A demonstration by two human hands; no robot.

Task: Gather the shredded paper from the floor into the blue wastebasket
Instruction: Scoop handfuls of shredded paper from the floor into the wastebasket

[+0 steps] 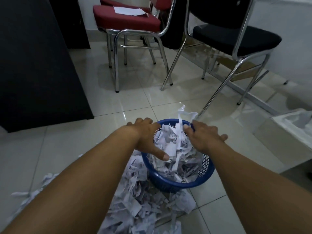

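Round blue mesh wastebasket (177, 185) brims with crinkled white shredded paper (170, 150); more lies at seven o'clock. Fingers spread open, left grip (148, 137) and right grip (204, 138) rest on it.

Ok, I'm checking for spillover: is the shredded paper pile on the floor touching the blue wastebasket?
Touching. The head view shows the pile heaped against the wastebasket.
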